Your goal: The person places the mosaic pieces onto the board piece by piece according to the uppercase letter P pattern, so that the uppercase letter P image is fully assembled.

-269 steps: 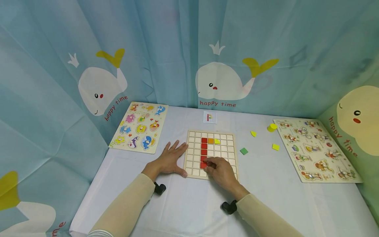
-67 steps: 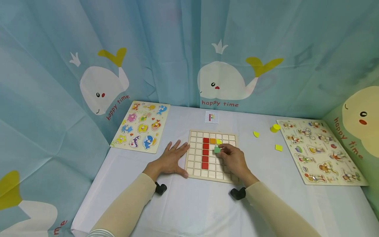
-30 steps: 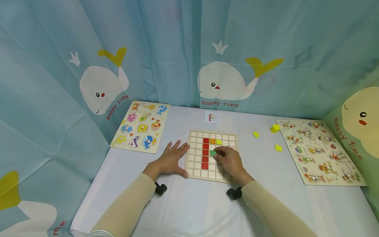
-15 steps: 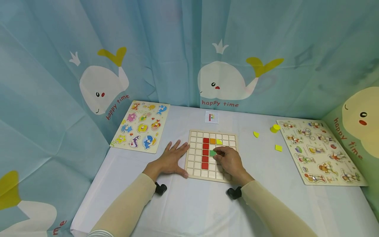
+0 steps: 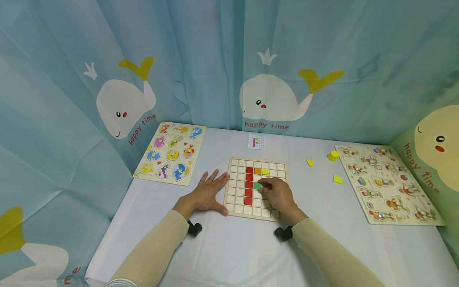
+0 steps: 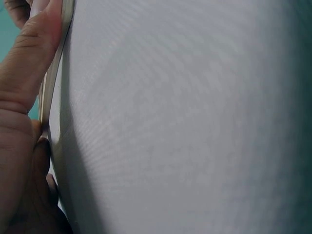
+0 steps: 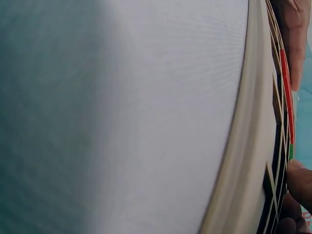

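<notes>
A wooden grid board (image 5: 236,208) lies on the white cloth in the head view. My left hand (image 5: 207,193) rests spread at the board's left side, its thumb (image 6: 30,61) against the board's edge in the left wrist view. Thumb and index finger of my right hand (image 5: 279,194) pinch the right side of a green square tile (image 5: 257,185), which sits right of a column of several red tiles (image 5: 248,193). Above, an orange tile (image 5: 257,171) and a yellow rounded tile (image 5: 265,172) continue from the column's top. The right fingertips hide part of the green tile.
Behind the board lies a small card (image 5: 256,142) printed with a coloured grid. To the right are a yellow quarter-round piece (image 5: 310,163), a yellow square tile (image 5: 337,179) and a yellow cylinder (image 5: 332,156). Picture puzzle boards flank both sides, one left (image 5: 168,181), one right (image 5: 394,221).
My right hand has left the lowest red tile, and the green tile has gone from the cloth right of the board into the grid. Over the last second almost nothing moves; my left hand stays.
</notes>
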### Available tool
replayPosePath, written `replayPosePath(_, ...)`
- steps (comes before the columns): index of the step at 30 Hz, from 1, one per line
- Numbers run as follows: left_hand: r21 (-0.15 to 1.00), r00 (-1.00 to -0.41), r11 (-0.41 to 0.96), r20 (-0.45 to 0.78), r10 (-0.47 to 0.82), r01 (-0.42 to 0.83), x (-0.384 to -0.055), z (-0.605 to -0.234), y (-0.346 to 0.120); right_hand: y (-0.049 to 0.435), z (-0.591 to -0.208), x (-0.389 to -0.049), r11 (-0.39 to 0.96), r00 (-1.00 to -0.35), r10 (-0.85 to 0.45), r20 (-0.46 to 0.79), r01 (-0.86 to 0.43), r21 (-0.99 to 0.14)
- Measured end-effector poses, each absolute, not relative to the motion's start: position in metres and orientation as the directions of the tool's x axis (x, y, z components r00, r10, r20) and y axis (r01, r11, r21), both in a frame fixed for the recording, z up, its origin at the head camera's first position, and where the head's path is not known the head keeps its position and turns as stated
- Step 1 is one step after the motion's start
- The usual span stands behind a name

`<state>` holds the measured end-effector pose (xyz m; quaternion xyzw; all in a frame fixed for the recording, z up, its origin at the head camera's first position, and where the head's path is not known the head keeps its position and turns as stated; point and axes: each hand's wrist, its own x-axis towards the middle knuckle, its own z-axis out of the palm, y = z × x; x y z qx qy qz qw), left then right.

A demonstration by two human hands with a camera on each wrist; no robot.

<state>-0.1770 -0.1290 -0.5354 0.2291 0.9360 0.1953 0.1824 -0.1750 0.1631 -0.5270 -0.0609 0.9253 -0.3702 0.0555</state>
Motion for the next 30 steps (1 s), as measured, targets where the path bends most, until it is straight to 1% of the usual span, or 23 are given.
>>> replayPosePath(25,0.451,-0.830,0.822,-0.260,0.494,0.349,-0.1759,-0.5319,-0.1284,0.1637,-0.5279,-0.1762,0.718,-0.986,-0.160,-0.051,-0.081,-0.691)
replayPosePath(30,0.456,-0.830,0.820,-0.257,0.494,0.347,-0.1755,-0.5314,-0.1285,0.1637,-0.5280,-0.1755,0.711,-0.987,-0.144,-0.068,-0.055,-0.701)
